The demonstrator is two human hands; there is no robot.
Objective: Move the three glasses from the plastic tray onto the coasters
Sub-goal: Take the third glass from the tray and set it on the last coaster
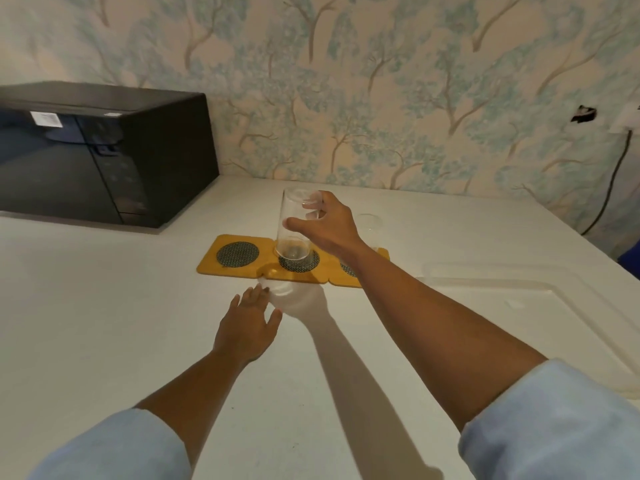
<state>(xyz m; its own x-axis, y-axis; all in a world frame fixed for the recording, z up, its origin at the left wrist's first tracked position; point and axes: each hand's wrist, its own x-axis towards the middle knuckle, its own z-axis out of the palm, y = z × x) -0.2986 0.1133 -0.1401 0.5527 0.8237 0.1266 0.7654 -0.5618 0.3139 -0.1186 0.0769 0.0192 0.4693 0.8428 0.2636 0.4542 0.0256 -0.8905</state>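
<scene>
Three yellow coasters with black mesh centres lie in a row: the left coaster (pixel 237 253), the middle coaster (pixel 298 264) and the right coaster (pixel 347 270), which my forearm partly hides. My right hand (pixel 329 226) grips the upper part of a tall clear glass (pixel 294 233). Its base is at the middle coaster; I cannot tell whether it rests there. The rim of a second clear glass (pixel 369 219) shows behind my right hand, above the right coaster. My left hand (pixel 251 323) lies flat on the counter in front of the coasters, fingers apart, holding nothing. The clear plastic tray (pixel 519 284) sits at the right.
A black microwave (pixel 104 154) stands at the back left on the white counter (pixel 104 306). The wallpapered wall runs close behind the coasters. A socket and dark cable (pixel 609 188) hang at the far right.
</scene>
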